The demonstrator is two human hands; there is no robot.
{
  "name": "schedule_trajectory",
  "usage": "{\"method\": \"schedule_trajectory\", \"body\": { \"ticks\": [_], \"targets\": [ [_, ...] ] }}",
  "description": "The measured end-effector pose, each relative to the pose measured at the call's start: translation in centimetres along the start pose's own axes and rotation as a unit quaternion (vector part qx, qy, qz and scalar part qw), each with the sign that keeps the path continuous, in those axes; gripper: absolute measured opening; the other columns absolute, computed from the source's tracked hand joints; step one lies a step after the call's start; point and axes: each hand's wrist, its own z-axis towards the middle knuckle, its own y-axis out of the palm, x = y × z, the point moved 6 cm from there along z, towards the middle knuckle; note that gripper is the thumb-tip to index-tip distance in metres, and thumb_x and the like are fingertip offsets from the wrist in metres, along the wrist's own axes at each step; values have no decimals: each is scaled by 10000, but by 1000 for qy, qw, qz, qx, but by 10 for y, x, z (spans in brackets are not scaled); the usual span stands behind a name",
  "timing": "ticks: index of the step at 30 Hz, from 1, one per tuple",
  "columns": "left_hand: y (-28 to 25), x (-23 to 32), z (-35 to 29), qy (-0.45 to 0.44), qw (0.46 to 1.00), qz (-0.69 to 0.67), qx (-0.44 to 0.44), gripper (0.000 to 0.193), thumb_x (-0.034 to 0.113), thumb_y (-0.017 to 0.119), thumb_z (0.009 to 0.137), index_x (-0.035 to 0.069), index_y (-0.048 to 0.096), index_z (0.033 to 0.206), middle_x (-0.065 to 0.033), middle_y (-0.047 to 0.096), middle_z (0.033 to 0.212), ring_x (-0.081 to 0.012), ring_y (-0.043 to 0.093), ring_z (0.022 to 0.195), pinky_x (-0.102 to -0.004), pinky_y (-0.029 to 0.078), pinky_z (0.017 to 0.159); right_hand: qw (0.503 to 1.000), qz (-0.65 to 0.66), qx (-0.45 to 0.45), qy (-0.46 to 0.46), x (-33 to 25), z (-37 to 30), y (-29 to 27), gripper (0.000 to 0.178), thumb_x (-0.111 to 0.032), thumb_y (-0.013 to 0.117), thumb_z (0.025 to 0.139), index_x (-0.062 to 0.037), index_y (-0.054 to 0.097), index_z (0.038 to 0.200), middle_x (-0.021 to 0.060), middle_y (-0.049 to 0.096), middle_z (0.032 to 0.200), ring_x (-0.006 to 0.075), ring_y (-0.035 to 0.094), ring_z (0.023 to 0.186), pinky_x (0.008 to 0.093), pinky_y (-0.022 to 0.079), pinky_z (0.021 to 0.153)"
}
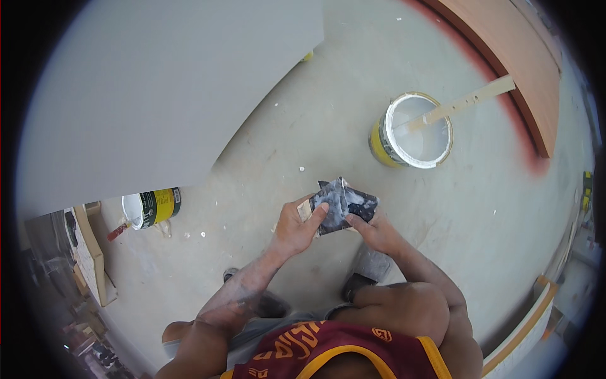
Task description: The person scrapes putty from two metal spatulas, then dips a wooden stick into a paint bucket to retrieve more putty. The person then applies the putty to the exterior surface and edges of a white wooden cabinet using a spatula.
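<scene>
In front of me, my left hand (295,228) is closed on a dark, flat, squarish piece (332,208) smeared with white, its thumb pressed on the face. A pale beige edge shows beside the fingers. My right hand (380,232) grips a second dark flat piece (361,201), also streaked white, with the thumb on its near edge. The two pieces overlap or touch at the middle. Whether they are sandpaper or scrapers I cannot tell. My fingers beneath them are mostly hidden.
An open paint bucket (382,144) with whitish contents and a wooden stick (467,102) stands ahead right. A large grey panel (158,82) fills the upper left. Below it sits another paint can (161,207) with a red-handled tool (118,231). A brownish curved panel (524,63) lies far right.
</scene>
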Motion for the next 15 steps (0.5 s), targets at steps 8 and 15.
{"method": "schedule_trajectory", "body": {
  "ticks": [8,15],
  "targets": [
    [-4,-4,5,-30,997,-31,-58,239,187,619,996,-27,699,1068,-10,702,840,-48,598,750,-244,500,664,983,-114,-124,-65,3,4,5,320,-84,577,985,7,554,1291,69,625,1221,162,573,1121,337,456,991],
    [-14,-21,12,-30,984,-172,35,233,178,623,1000,-22,691,1099,-29,715,894,-67,639,779,-252,534,665,997,10,17,71,20,3,-9,398,-132,639,961,-5,516,1318,75,616,1233,144,565,1116,330,449,986]
  ]
}}
